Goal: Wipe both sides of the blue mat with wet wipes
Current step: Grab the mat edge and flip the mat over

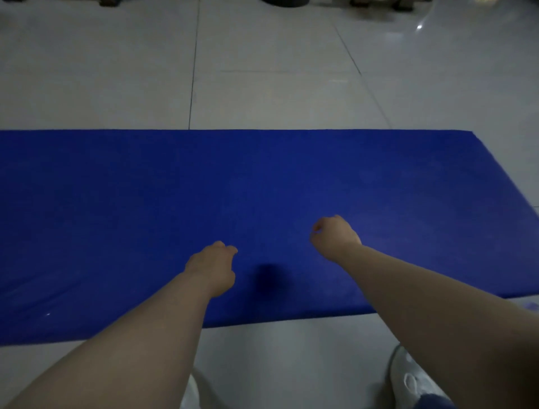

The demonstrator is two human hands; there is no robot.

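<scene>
Pale glossy floor tiles (277, 87) with dark grout lines stretch beyond the hands, a light glint (419, 27) far off to their right. Dark blurred objects (281, 3) line the far edge. A grey shoe (414, 379) sits nearer than the right hand, under that forearm.

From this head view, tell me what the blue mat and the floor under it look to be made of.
The blue mat looks like soft foam or fabric-covered padding: matte, no glare, a thick near edge, shallow creases at its left. Exact material is unclear. The floor looks like glazed ceramic tile: pale, glossy, with dark grout lines and a bright light reflection.
</scene>
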